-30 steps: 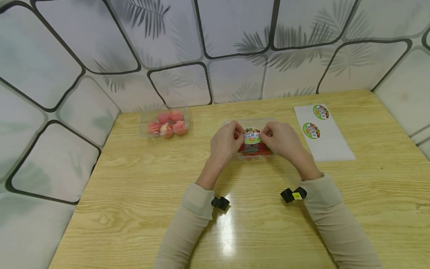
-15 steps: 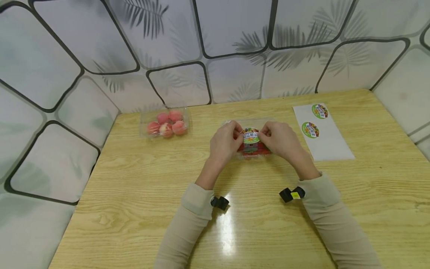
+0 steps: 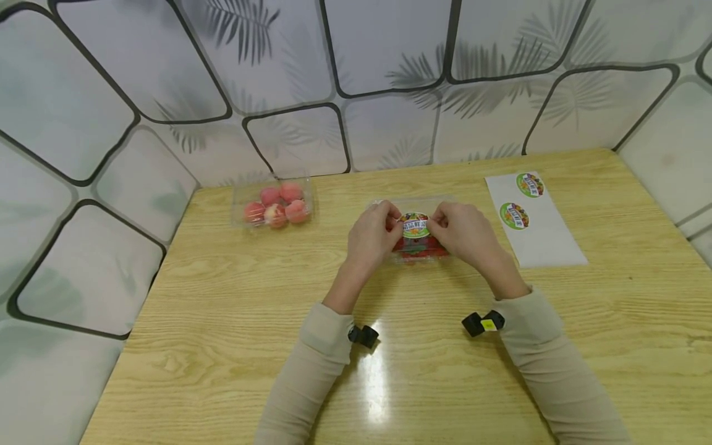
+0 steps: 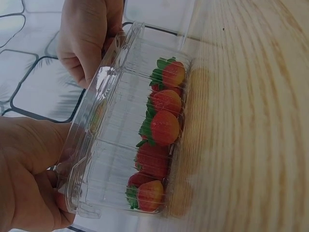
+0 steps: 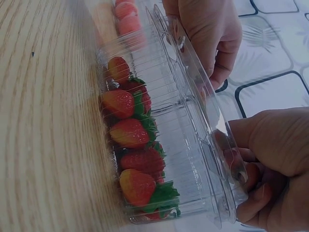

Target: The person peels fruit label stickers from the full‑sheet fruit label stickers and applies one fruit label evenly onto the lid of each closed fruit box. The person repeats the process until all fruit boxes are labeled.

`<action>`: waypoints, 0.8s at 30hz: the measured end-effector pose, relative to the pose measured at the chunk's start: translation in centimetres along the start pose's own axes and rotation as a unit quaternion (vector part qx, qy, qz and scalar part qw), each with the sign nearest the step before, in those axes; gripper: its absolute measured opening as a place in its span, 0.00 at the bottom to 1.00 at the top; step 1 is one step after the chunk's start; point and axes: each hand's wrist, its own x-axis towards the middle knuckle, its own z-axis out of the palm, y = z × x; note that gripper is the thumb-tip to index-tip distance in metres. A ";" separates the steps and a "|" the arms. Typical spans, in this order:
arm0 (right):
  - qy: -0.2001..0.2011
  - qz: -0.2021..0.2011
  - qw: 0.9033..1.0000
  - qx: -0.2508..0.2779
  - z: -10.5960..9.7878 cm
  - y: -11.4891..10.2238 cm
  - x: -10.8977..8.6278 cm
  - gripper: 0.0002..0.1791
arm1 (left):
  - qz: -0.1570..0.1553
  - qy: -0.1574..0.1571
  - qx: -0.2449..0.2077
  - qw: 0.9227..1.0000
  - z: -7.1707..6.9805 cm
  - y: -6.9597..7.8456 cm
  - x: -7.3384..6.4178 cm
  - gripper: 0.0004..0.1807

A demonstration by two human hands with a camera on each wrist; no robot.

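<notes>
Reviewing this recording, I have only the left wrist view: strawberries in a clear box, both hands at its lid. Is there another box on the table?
Observer: Yes, the head view shows a second clear box holding pink fruit, at the back left.
Operator: And on the right side?
Observer: A white sheet bearing two oval stickers lies there.
Operator: What is between the hands?
Observer: A printed oval sticker, its print facing the head camera, between the left hand and the right hand.

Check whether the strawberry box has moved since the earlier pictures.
No: judged against the back edge of the table in the head view, the strawberry box shows no visible shift either way.
</notes>
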 end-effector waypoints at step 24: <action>0.000 0.002 1.000 0.005 0.0 0.0 0.1 0.09 | 0.000 -0.021 0.030 0.999 -0.3 0.1 0.1 0.06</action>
